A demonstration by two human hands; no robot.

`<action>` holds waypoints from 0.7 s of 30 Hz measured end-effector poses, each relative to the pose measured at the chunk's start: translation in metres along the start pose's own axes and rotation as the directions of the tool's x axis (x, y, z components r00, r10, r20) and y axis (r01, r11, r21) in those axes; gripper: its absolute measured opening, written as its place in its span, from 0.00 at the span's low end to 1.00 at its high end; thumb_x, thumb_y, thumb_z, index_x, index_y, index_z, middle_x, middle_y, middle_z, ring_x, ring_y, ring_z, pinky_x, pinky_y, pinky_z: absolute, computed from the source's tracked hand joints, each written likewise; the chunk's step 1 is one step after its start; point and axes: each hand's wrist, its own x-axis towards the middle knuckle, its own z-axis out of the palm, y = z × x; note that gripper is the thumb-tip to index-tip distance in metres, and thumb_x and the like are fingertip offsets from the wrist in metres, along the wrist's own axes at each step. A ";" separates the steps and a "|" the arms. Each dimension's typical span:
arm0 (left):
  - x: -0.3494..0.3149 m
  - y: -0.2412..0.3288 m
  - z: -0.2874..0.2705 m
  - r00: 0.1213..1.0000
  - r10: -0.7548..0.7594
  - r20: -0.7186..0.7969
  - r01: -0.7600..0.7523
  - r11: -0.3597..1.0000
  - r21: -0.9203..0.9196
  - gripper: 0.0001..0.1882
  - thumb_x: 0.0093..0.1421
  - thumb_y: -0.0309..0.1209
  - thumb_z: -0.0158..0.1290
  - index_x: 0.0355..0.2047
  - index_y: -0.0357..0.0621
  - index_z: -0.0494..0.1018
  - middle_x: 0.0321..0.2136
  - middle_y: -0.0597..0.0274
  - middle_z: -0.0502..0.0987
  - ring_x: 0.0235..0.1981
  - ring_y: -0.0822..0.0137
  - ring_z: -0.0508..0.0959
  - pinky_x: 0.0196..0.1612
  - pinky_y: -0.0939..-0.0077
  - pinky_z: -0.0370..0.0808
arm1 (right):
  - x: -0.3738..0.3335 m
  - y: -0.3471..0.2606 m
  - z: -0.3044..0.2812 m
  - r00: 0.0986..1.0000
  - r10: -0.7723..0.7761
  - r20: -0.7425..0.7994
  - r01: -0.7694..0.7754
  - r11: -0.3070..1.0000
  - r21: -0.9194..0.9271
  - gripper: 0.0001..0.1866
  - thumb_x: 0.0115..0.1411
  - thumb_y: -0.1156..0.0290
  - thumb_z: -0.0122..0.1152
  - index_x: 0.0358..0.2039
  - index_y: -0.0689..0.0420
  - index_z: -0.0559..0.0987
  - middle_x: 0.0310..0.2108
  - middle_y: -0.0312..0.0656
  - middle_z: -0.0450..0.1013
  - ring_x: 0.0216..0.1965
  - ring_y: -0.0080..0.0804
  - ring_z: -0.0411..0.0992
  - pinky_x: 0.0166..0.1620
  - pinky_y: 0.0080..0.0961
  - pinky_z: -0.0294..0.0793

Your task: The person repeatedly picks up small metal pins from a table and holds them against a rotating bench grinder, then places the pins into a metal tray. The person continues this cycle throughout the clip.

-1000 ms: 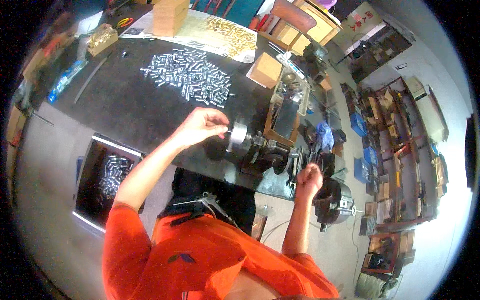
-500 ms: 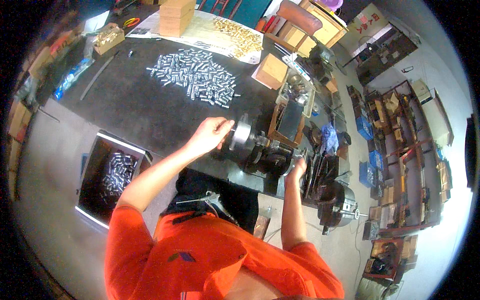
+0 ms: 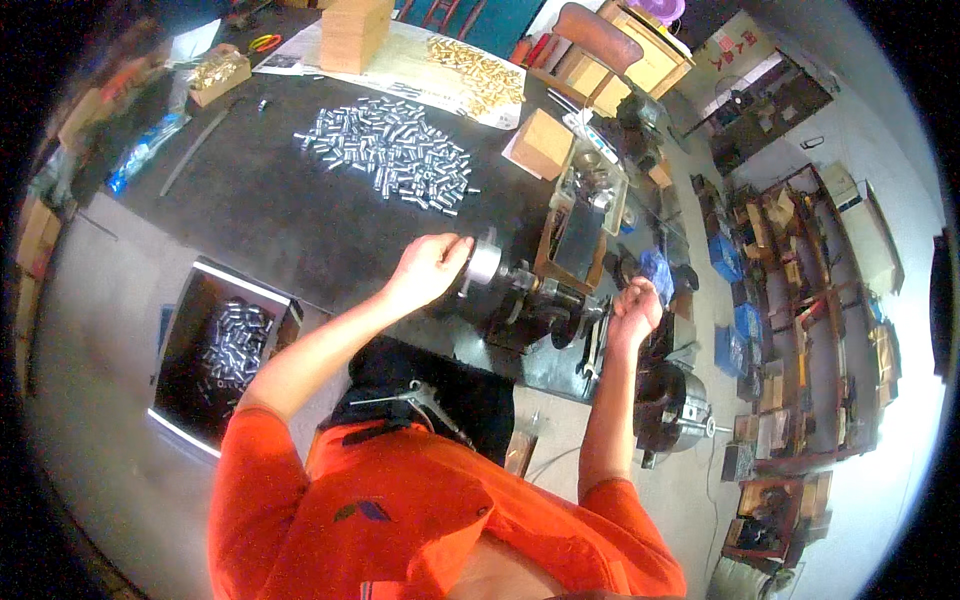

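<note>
A tall tan carton [image 3: 355, 32] stood at the far edge of the dark table [image 3: 270, 215], on a pale printed sheet [image 3: 415, 60]. A small open box [image 3: 218, 76] of brass parts sat to its left, and a blue plastic packet [image 3: 145, 152] lay nearer the left rim. A square tan box [image 3: 541, 143] rested just right of the sheet. A black open box [image 3: 225, 345] of metal parts stood on the floor, left of the person. A cream sign with red marks [image 3: 734, 52] hung on the far right wall
</note>
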 end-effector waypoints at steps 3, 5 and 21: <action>0.001 -0.003 0.004 0.984 0.150 -0.097 -0.140 0.985 0.100 0.20 0.60 0.39 0.41 0.16 0.38 0.64 0.08 0.65 0.61 0.08 0.74 0.62 0.14 0.74 0.59 | 0.009 0.022 -0.001 0.994 -0.105 -0.042 0.102 0.993 -0.058 0.07 0.52 0.74 0.47 0.26 0.65 0.72 0.13 0.30 0.58 0.10 0.17 0.55 0.13 0.14 0.53; 0.002 0.006 0.000 0.996 0.058 -0.066 -0.055 0.997 0.052 0.19 0.58 0.39 0.43 0.17 0.36 0.66 0.11 0.53 0.64 0.14 0.59 0.66 0.19 0.68 0.62 | 0.014 0.032 -0.004 0.994 -0.049 -0.101 0.043 0.997 -0.063 0.07 0.54 0.72 0.45 0.25 0.61 0.71 0.14 0.30 0.57 0.13 0.17 0.52 0.16 0.15 0.49; -0.004 0.014 -0.006 0.981 -0.172 0.088 0.191 0.929 -0.318 0.20 0.59 0.39 0.42 0.17 0.38 0.66 0.08 0.67 0.64 0.09 0.77 0.65 0.13 0.80 0.61 | -0.079 0.038 -0.054 0.965 0.163 -0.205 -0.158 0.987 0.040 0.10 0.53 0.66 0.49 0.19 0.55 0.69 0.13 0.29 0.56 0.12 0.17 0.51 0.13 0.15 0.49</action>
